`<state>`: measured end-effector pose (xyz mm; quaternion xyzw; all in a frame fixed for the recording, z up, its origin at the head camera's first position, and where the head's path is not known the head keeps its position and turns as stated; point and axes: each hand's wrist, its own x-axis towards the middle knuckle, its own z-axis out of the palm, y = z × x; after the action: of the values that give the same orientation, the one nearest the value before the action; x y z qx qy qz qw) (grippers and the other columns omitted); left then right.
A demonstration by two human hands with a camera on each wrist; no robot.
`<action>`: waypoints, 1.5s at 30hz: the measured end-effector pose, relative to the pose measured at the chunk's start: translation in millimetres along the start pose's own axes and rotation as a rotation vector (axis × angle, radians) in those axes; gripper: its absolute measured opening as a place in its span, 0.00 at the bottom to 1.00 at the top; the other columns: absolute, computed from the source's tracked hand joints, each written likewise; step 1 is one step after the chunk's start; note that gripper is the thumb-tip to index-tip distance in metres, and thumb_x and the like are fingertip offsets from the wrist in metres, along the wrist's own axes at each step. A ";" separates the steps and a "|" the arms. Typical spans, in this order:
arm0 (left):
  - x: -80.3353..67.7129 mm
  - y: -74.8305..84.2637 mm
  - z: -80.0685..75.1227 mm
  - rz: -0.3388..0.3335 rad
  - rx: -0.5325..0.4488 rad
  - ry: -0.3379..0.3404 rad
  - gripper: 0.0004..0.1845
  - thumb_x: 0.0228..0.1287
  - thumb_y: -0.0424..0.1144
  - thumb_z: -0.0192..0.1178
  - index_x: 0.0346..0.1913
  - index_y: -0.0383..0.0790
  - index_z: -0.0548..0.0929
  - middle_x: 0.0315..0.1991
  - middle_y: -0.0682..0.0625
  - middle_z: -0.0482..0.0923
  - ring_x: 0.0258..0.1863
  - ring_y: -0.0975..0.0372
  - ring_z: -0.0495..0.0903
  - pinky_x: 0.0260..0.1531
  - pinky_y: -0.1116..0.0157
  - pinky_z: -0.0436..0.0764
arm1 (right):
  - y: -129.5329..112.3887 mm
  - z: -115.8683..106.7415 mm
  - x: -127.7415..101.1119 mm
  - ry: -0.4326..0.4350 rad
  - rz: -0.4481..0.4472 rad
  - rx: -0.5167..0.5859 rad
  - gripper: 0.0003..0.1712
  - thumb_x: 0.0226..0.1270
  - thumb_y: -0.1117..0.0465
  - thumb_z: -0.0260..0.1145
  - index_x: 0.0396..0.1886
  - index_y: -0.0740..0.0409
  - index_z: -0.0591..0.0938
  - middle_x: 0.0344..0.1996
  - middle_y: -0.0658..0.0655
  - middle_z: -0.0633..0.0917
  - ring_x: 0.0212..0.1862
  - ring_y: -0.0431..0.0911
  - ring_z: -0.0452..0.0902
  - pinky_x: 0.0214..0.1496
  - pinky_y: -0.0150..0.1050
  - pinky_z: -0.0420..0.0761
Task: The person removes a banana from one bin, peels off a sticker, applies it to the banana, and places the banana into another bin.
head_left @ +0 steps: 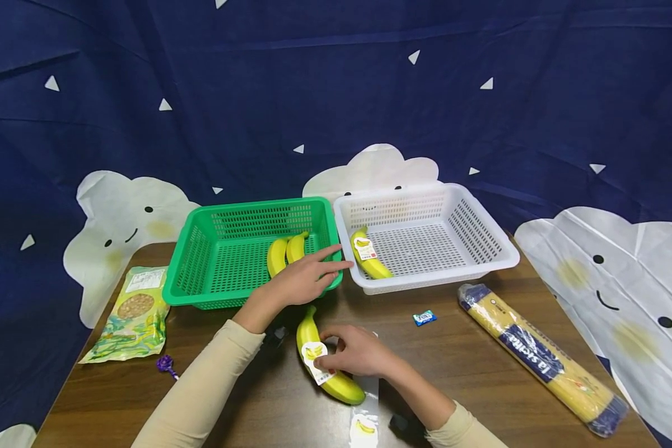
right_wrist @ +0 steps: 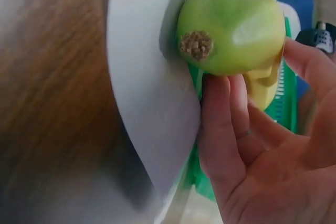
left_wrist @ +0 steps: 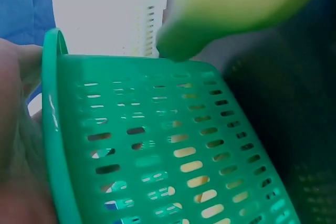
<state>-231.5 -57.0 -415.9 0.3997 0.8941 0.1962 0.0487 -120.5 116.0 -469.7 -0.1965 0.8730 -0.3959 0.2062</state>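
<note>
A banana [head_left: 344,387] with a white banana-picture sticker [head_left: 313,354] lies on the table in front of the baskets. My right hand [head_left: 355,351] grips it, the thumb on the sticker and the fingers along the right side. In the right wrist view the banana's greenish end [right_wrist: 231,30] faces the camera. My left hand [head_left: 305,277] reaches over the front right corner of the green basket [head_left: 201,300], its fingers stretched out to the left rim of the white basket [head_left: 425,283]. Two bananas [head_left: 277,256] lie in the green basket, and a stickered banana [head_left: 376,267] lies in the white one.
A strip of sticker backing [head_left: 364,429] lies by my right hand. To the right are a small blue packet [head_left: 424,318] and a long pack of spaghetti [head_left: 543,358]. At left lie a yellow-green food bag [head_left: 137,314] and a purple lollipop [head_left: 166,365]. A dark blue cloth [head_left: 257,93] hangs behind.
</note>
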 end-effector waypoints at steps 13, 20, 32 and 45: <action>4.9 5.4 3.3 0.001 0.052 0.053 0.23 0.74 0.57 0.44 0.68 0.61 0.71 0.73 0.56 0.56 0.71 0.47 0.54 0.65 0.48 0.58 | 5.9 -5.0 -7.7 0.014 -0.068 -0.041 0.28 0.56 0.42 0.70 0.55 0.47 0.82 0.18 0.47 0.78 0.21 0.38 0.71 0.22 0.34 0.70; 10.3 5.7 5.7 -0.028 0.032 0.072 0.22 0.71 0.56 0.50 0.65 0.60 0.75 0.71 0.56 0.61 0.69 0.49 0.58 0.65 0.50 0.59 | 5.5 -2.4 -8.5 -0.030 -0.019 0.047 0.30 0.54 0.46 0.72 0.53 0.57 0.82 0.15 0.47 0.81 0.17 0.38 0.72 0.19 0.33 0.71; 15.7 11.3 9.1 -0.006 0.129 0.176 0.21 0.68 0.57 0.55 0.60 0.57 0.80 0.65 0.53 0.70 0.64 0.59 0.68 0.56 0.59 0.73 | 4.4 -8.8 -12.4 -0.072 0.046 0.233 0.33 0.56 0.52 0.73 0.56 0.69 0.77 0.24 0.49 0.85 0.26 0.42 0.79 0.28 0.34 0.73; 16.8 10.0 13.7 0.018 0.194 0.223 0.21 0.67 0.58 0.55 0.60 0.58 0.80 0.64 0.54 0.71 0.59 0.58 0.73 0.54 0.60 0.74 | -15.7 -81.2 -45.3 -0.157 0.019 0.182 0.37 0.58 0.53 0.72 0.62 0.68 0.71 0.30 0.54 0.83 0.27 0.47 0.78 0.28 0.41 0.79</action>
<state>-232.5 -34.4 -423.5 0.3862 0.9051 0.1523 -0.0917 -121.6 179.0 -399.5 -0.1990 0.8164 -0.4548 0.2949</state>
